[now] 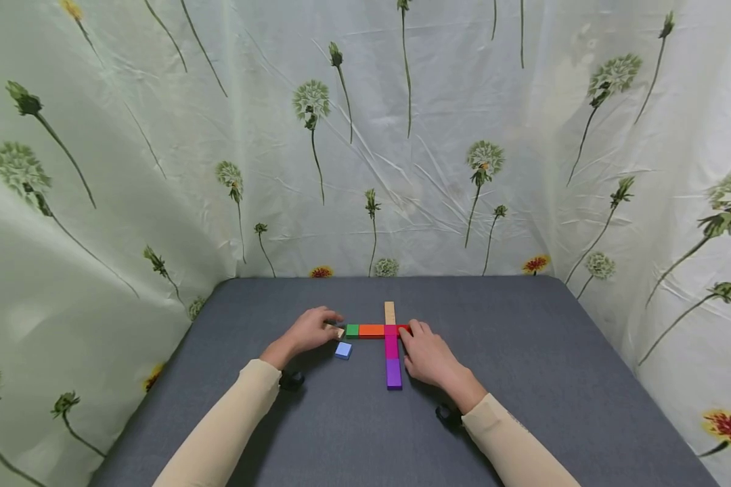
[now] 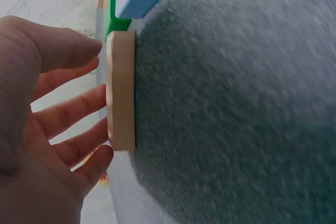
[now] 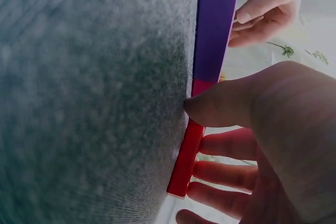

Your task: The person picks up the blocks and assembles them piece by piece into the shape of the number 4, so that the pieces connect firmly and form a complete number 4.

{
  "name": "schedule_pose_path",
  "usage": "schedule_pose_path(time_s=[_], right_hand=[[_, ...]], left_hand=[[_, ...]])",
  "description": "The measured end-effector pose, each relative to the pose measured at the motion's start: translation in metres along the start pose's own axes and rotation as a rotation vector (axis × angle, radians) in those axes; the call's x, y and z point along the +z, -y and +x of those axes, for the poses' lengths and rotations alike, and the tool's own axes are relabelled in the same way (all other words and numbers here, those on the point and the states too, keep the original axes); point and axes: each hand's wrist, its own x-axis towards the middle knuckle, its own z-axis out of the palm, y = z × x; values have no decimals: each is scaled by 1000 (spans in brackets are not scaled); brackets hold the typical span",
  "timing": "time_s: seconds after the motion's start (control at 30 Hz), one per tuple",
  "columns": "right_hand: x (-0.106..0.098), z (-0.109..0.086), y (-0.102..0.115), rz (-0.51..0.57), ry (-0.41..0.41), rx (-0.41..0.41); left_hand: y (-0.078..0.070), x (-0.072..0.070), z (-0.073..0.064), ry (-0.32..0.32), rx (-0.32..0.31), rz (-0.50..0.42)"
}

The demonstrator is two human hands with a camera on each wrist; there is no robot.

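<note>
My left hand is at the left end of a row of coloured blocks, beside a plain wooden block. Its fingertips meet the far side of that block, while the thumb stays apart. Right of it lie a green block and an orange block. My right hand lies at the red block on the row's right end, fingertips along its far side. Its thumb overlaps the magenta block in the right wrist view. A purple block continues the column toward me.
A loose light blue block sits just below the row, near the left hand. Another pale wooden block tops the column. The grey tabletop ends at the back against a flower-printed curtain.
</note>
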Motion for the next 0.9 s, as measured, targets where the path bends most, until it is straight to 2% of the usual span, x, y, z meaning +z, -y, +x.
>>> schedule_pose_path(time_s=[0.17,0.4,0.67,0.9], right_hand=[[1,1,-3,-18,-39,-22],[1,1,-4,-10,-53,-23],[-1,1,-3,5,-34,-12],[-3,0,-2,17,-19,0]], left_hand=[[7,-1,-3,3,24,67],[11,-2,-7,-3,-27,112],[10,-7,-12,9,-81,73],[9,-4,-13,-15,-89,69]])
